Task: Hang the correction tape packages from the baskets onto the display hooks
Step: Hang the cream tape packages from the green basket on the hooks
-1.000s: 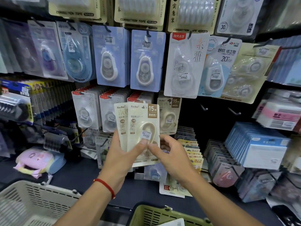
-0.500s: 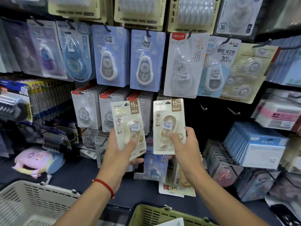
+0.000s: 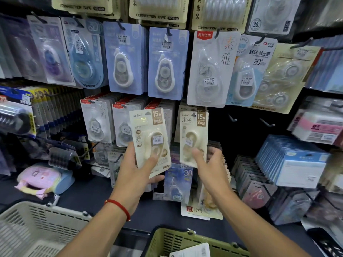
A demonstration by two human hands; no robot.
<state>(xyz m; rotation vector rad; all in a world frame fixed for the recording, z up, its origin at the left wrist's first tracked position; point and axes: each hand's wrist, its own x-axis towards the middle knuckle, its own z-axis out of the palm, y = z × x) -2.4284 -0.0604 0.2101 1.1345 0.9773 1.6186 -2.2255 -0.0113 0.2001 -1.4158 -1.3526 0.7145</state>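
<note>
My left hand [image 3: 132, 175] grips a cream correction tape package [image 3: 148, 134] by its lower half, thumb on the blister, in front of the red-topped packages on the lower hook row. My right hand [image 3: 211, 164] pinches the bottom of a second cream package [image 3: 194, 130], thumb in front and fingers behind. That package's top is level with a hook [image 3: 193, 114] which carries matching cream packages behind it. A beige basket [image 3: 37, 225] sits at the lower left and a green basket [image 3: 187, 240] at the bottom centre.
Blue and white correction tape packages [image 3: 168, 64] hang on the upper row. Two bare hooks [image 3: 233, 118] stick out to the right of my right hand. A stack of blue boxes [image 3: 297, 160] stands at the right, and loose packages [image 3: 178, 182] lean on the dark shelf below.
My hands held the cream packages together, then parted. My right hand carried one package right and up to the hook row. My left hand keeps the other, raised slightly.
</note>
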